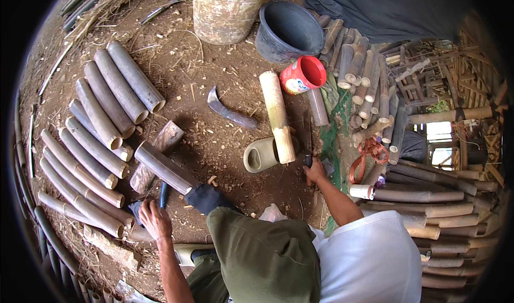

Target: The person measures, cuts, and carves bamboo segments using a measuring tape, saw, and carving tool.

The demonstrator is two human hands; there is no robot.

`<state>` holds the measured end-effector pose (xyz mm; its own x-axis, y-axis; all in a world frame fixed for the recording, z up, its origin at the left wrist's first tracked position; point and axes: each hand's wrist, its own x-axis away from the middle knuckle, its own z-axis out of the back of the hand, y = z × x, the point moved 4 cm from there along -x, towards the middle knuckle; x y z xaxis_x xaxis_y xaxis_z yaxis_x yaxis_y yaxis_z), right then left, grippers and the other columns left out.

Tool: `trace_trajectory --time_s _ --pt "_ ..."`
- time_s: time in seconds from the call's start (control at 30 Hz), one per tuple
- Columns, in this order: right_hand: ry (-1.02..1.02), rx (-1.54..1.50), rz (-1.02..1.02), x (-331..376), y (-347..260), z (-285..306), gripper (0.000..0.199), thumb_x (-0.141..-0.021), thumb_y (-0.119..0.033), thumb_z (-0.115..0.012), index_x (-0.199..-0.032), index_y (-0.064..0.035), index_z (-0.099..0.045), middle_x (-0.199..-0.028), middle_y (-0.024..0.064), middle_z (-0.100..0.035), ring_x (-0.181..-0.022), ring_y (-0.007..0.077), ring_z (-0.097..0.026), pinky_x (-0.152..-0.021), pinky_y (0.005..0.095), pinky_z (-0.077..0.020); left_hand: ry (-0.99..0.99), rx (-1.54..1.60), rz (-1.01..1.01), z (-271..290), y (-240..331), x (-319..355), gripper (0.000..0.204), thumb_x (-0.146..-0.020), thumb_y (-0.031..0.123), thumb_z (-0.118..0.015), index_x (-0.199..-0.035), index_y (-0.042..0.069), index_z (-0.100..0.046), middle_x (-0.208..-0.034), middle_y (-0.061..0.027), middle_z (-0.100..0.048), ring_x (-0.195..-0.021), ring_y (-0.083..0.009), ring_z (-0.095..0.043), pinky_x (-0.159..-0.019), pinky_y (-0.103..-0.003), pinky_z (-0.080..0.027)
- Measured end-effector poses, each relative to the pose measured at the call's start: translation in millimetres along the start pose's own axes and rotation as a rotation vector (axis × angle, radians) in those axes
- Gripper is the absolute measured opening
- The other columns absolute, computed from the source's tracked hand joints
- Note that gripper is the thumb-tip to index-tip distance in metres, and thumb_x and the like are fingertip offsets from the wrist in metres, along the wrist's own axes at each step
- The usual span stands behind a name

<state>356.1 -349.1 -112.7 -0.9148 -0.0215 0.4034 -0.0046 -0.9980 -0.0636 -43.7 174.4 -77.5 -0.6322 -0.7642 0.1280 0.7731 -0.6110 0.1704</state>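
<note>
Bamboo section [165,166] lying across wood block [170,136], hands [154,220] well apart

The brown bamboo section slants over the block on the bare earth, left of centre, its lower right end against a dark cuff [210,197] below the olive trouser leg [262,249]. Just below it, a blue handle [163,194] stands near the left hand, whose fingers spread over a dark object [135,212] (its kind is hard to make out); whether they grip it, I cannot tell. The right hand [317,171] is curled around the dark grip of a long-bladed tool [307,134], the blade pointing away from the person.

Between the hands, farther out, a pale bamboo length [276,113] lies with its near end over an olive clog [259,155]. To its left rests a curved blade [230,111], with wood chips scattered about. Beyond the pale length, a red container [303,75] lies tipped near a dark basin [289,32], and a stained white bucket [227,13] stands next to that. Cut bamboo pieces [101,99] lie side by side at left; more bamboo [369,72] is stacked at right, past a green net [338,126] and a reddish strap [369,155].
</note>
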Motion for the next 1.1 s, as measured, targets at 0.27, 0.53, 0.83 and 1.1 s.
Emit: trace_trajectory --time_s 0.27,0.53,0.83,1.1 --pt "-0.056 -0.844 -0.349 71.9 -87.1 137.3 0.043 -0.09 -0.03 -0.061 -0.124 -0.0037 -0.053 -0.105 0.0203 -0.062 -0.101 0.0402 -0.06 -0.087 0.0482 -0.0482 -0.147 -0.119 0.07 -21.9 -12.7 29.0 0.058 -0.083 0.022 -0.068 -0.135 0.005 -0.048 -0.126 -0.0113 -0.054 -0.124 -0.0279 -0.047 -0.114 -0.051 -0.025" --pt "0.142 0.271 0.382 -60.9 -164.6 306.4 0.041 -0.087 -0.032 -0.067 -0.113 -0.0011 -0.061 -0.1 0.0259 -0.067 -0.101 0.0402 -0.064 -0.085 0.0484 -0.0495 -0.121 -0.151 0.118 -38.0 -3.5 4.6 0.027 -0.086 0.021 -0.06 -0.113 0.016 -0.059 -0.104 -0.0027 -0.061 -0.108 -0.0223 -0.059 -0.106 -0.059 -0.027" --pt "0.195 -0.071 0.267 4.2 -164.4 241.0 0.047 -0.098 -0.033 -0.055 -0.124 0.0052 -0.054 -0.096 0.024 -0.06 -0.083 0.0343 -0.055 -0.073 0.0439 -0.042 0.11 0.333 0.292 36.5 -20.1 -11.6 0.027 -0.085 0.025 -0.064 -0.104 0.006 -0.062 -0.1 -0.0147 -0.06 -0.098 -0.0341 -0.058 -0.086 -0.047 -0.046" --pt "-0.105 -0.643 0.828 107.9 -290.7 47.2 0.05 -0.083 -0.009 -0.069 -0.126 0.0017 -0.046 -0.106 0.0112 -0.055 -0.097 0.0228 -0.055 -0.089 0.0369 -0.0448 0.064 0.32 0.404 54.5 -30.7 -101.2 0.056 -0.078 0.025 -0.072 -0.126 0.004 -0.052 -0.121 -0.0186 -0.054 -0.115 -0.0364 -0.051 -0.095 -0.044 -0.047"
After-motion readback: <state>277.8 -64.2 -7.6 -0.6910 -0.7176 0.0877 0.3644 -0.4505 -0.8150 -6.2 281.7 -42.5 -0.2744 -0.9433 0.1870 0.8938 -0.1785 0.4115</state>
